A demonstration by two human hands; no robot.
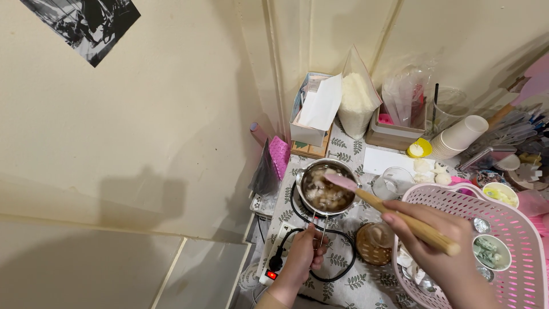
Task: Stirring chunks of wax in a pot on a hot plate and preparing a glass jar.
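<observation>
A small steel pot (306,199) sits on a round hot plate on the leaf-print table; pale lumps in brownish liquid fill it. My left hand (306,254) grips the pot's thin wire handle (323,229) at the near side. My right hand (434,246) holds the wooden handle of a spatula (394,214), whose pink silicone blade (341,182) rests over the pot's right rim.
A pink perforated basket (517,229) with small filled cups stands at right. A woven coaster with a glass (374,243) lies near the pot. A white power strip (274,269) with a lit red switch and black cable sits below. Bag of white flakes (355,100), boxes, stacked paper cups (460,137) behind.
</observation>
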